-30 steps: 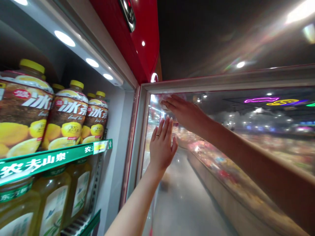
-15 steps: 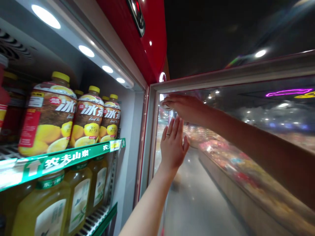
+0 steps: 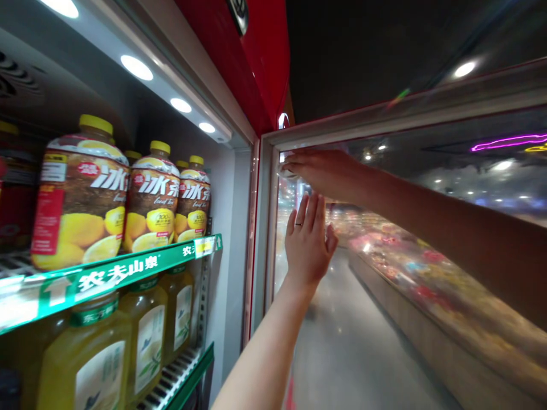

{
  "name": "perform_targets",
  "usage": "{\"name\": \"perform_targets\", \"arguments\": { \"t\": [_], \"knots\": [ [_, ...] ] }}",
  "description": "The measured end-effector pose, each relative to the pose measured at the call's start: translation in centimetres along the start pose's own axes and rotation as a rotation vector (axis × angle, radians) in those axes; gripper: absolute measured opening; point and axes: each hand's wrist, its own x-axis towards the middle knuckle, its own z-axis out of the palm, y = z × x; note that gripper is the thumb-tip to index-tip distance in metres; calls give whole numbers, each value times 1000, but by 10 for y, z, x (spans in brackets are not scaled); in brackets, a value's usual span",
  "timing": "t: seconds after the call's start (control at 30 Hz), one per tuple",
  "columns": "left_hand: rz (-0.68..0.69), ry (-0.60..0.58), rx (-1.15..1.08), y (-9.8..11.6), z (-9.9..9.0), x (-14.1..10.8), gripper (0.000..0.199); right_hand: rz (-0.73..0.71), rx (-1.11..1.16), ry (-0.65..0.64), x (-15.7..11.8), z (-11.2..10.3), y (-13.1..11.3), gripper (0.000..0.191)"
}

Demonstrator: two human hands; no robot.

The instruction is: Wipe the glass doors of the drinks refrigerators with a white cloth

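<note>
A glass door [image 3: 294, 134] with a grey frame stands swung out from a red drinks fridge [image 3: 269, 57]. My left hand [image 3: 308, 242], with a ring on one finger, lies flat against the pane, fingers stretched upward. Just above it, near the door's upper hinge-side corner, my right hand [image 3: 325, 173] reaches in from the right. Its fingers press a crumpled white cloth [image 3: 288, 171] to the glass; most of the cloth is hidden under them.
Left, iced tea bottles [image 3: 81, 199] with yellow caps fill the upper shelf behind a green shelf strip [image 3: 123, 272]. Yellow-green drink bottles [image 3: 147, 341] stand below. Through the pane, a long display counter [image 3: 384, 285] borders a grey aisle floor [image 3: 354, 347].
My left hand has slid slightly up and right on the pane. My right hand with the cloth sits a little higher in view, and the camera view has shifted slightly.
</note>
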Motion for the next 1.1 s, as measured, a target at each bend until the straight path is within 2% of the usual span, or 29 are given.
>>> {"name": "perform_targets", "arguments": {
  "t": [0.07, 0.17, 0.3, 0.4, 0.5, 0.57, 0.63, 0.7, 0.77, 0.87, 0.93, 1.0, 1.07, 1.1],
  "knots": [
    [-5, -3, 1, 0, 1, 0, 67, 24, -89, -24, 0, -5, -2, 45],
    [-15, -32, 13, 0, 2, 0, 70, 54, -147, 24, 7, -4, -8, 43],
    [-12, -63, 28, -2, 4, 0, 68, 37, -39, 39, 5, 2, -12, 40],
    [-1, -60, -2, -4, 5, 2, 66, 46, 108, 4, -19, -7, -10, 35],
    [-10, -67, -53, -5, 3, 4, 72, 237, 214, 136, -57, -21, -13, 30],
    [-31, -57, -90, -6, 2, 4, 85, 402, 276, 261, -80, -23, -23, 24],
    [-23, -31, -127, -7, 0, 3, 101, 514, 358, 286, -96, -16, -38, 20],
    [43, -9, -172, -7, -2, 1, 98, 575, 457, 230, -106, -6, -55, 19],
    [103, 12, -237, -9, -2, -1, 81, 600, 525, 191, -116, -1, -70, 25],
    [65, 74, -329, -11, 2, -3, 63, 535, 522, 213, -142, -10, -80, 42],
    [35, 105, -358, -11, 5, -4, 52, 433, 280, 249, -169, -24, -81, 48],
    [43, 122, -371, -9, 7, -4, 45, 348, -8, 252, -197, -33, -79, 66],
    [69, 132, -365, -7, 5, -4, 41, 369, -133, 195, -220, -35, -75, 91],
    [86, 129, -353, -8, 2, -4, 41, 391, -162, 172, -228, -34, -74, 96]
  ]
}}
